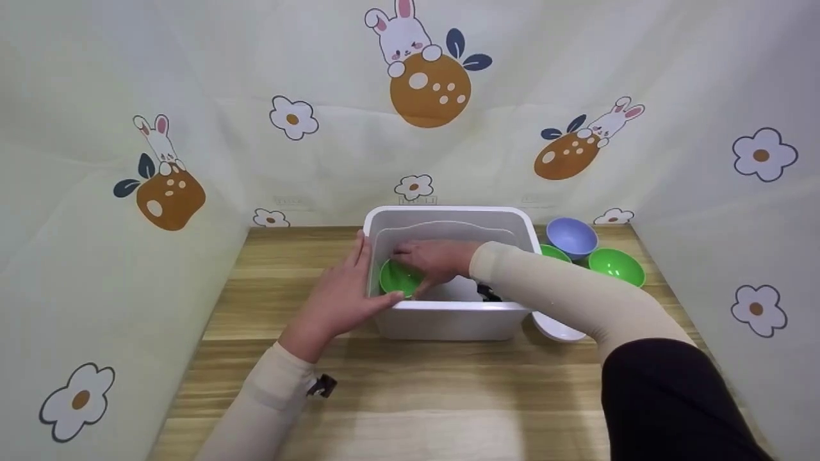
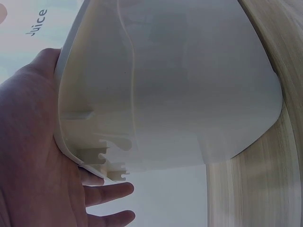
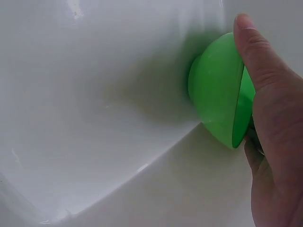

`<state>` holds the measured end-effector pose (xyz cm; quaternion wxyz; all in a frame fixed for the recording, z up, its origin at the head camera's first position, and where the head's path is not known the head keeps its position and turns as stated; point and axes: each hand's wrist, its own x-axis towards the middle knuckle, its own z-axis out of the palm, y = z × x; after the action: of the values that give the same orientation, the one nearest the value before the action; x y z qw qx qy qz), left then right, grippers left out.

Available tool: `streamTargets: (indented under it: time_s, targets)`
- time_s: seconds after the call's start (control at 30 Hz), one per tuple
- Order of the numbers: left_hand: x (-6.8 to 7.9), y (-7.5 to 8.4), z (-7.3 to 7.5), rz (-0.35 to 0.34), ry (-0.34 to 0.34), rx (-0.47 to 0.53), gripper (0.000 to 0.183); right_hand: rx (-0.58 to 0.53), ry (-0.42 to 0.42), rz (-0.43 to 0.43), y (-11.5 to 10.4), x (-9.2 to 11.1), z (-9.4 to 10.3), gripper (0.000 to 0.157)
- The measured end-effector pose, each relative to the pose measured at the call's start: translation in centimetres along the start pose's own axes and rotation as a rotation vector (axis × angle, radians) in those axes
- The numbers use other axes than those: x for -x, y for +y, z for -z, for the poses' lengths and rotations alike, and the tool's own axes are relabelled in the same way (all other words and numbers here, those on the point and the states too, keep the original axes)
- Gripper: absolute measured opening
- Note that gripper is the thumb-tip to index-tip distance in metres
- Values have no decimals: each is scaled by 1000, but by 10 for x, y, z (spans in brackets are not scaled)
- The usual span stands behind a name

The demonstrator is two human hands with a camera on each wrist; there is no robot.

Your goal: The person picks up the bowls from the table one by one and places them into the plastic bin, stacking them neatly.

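A white plastic bin (image 1: 458, 323) stands on the wooden table. My right hand (image 1: 439, 256) reaches down inside it and grips a green bowl (image 1: 398, 280) at the bin's left end. In the right wrist view the thumb lies over the rim of the green bowl (image 3: 215, 90), close to the bin's white inner surface (image 3: 94, 118). My left hand (image 1: 339, 291) rests against the bin's front left corner, thumb on the front rim. The left wrist view shows straight, spread fingers (image 2: 111, 193) beside the bin's outer wall (image 2: 189, 85).
Right of the bin are a blue bowl (image 1: 572, 237), a green bowl (image 1: 616, 267) and another green bowl (image 1: 553, 252) partly hidden by the bin. A white dish (image 1: 556, 328) sits under my right forearm. Patterned cloth walls (image 1: 320, 166) enclose the table (image 1: 410, 397).
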<state>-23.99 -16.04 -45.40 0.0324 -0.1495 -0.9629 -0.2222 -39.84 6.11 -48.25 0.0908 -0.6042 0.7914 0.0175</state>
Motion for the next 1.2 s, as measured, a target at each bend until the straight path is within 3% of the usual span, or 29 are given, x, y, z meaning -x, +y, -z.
streamTargets:
  time_s: [0.27, 0.47, 1.2]
  targets:
    - [0, -2, 0, 13, -4, -3, 134, -5, -48, -26, 1, 2, 3, 108]
    - [0, -2, 0, 14, -1, -5, 134, -17, -81, -62, 1, 1, 4, 103]
    - [2, 0, 1, 9, 1, -12, 130, -59, 12, -17, 0, 4, 12, 96]
